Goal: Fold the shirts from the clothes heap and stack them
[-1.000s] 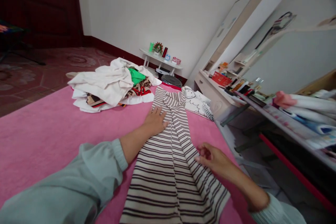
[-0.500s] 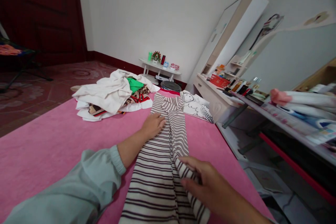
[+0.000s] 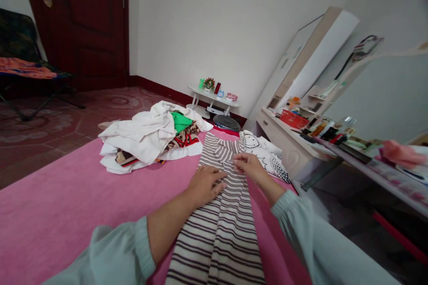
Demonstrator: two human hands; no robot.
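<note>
To the right of the clothes pile (image 3: 143,136), the striped garment (image 3: 232,227) stretches along the pink cover (image 3: 110,207), apparently being smoothed along its folds; the next move calls for keeping the layers flat. The left hand (image 3: 205,187) rests palm down on it, fingers loosely spread; the right hand (image 3: 251,167), fingers curled, is at its upper right edge, whether pinching cloth I cannot tell.
</note>
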